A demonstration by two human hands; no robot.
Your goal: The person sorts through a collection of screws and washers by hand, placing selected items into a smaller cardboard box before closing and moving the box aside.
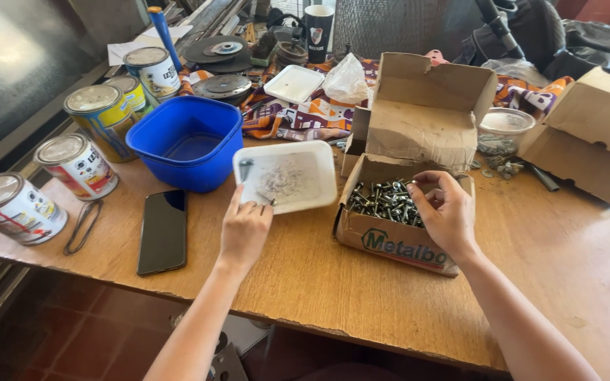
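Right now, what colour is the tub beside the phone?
Blue tub, seen best in the head view.

The right hand point(446, 212) hides part of the screws point(383, 201); its pinched fingertips' contents are unreadable.
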